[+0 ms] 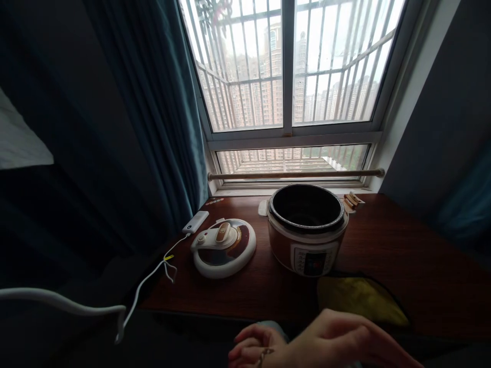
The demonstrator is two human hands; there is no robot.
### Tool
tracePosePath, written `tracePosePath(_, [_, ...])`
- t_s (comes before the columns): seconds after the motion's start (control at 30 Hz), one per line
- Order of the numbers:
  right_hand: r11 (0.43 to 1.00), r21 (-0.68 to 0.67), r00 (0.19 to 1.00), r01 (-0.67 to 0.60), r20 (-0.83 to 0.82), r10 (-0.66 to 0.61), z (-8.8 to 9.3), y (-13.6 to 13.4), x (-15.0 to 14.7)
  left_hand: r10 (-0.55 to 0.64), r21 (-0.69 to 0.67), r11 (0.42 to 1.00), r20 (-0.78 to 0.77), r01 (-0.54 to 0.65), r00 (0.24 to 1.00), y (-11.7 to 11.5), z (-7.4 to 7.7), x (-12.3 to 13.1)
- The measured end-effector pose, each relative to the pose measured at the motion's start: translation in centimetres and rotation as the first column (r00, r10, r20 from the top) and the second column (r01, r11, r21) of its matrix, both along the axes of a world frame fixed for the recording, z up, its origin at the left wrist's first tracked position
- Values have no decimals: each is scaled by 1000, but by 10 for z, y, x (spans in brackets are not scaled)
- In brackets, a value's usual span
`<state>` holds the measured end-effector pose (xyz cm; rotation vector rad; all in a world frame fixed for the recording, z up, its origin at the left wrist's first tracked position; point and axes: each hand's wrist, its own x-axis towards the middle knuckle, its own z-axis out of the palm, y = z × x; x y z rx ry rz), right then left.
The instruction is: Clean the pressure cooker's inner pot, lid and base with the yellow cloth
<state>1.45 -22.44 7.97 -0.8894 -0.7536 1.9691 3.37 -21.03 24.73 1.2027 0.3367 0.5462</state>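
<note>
"Is the left hand holding anything?"
"Can't tell; it curls loosely beside the right hand, whose grip is also unclear."
"The electric pressure cooker?"
"Uncovered, at their twelve o'clock; the lid lies at eleven."

Daylight glares through the window; both sides sink into shadow.

A: Principal light source?
B: Daylight, entering by a framed window with outer bars; high-rise buildings beyond.
A: Surroundings?
B: Left, blue curtain; right, shadowed wall; below, rail and reddish-brown wooden tabletop.
</note>
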Motion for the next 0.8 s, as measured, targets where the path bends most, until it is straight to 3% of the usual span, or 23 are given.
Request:
tracePosePath(0.07, [999,0,999,-50,3,50,-3,14,19,242,-41,970,21,-241,970,6,-29,-13])
tracePosePath(0.17, [998,-19,998,-57,10,57,4,29,49,518,-113,853,69,-509,853,23,-76,-44])
tracePosePath(0.2, [999,-37,999,-37,-10,36,8,35,57,608,-121,791,36,-600,793,31,-89,-59])
tracePosePath(0.27, [997,-80,997,17,-68,-22,15,48,65,789,-25,609,-85,-793,608,52,-110,-93])
tracePosePath(0.33, [994,-93,991,52,-119,-63,21,66,62,927,258,372,-155,-892,342,77,-123,-132])
tracePosePath(0.37, [996,-74,989,55,-130,-64,22,77,56,964,415,259,-171,-872,205,90,-127,-150])
tracePosePath(0.43, [1000,8,996,23,-88,-23,23,101,37,982,656,62,-174,-752,-72,118,-132,-184])
tracePosePath(0.5, [995,102,999,-13,46,8,21,127,10,955,781,-11,-176,-624,-237,142,-135,-211])
tracePosePath(0.63, [969,245,942,35,317,-114,11,177,-45,898,783,-99,-196,-615,-394,169,-147,-247])
tracePosePath(0.8, [873,487,821,12,494,-286,6,216,-93,750,674,-240,-328,-699,-574,159,-193,-274])
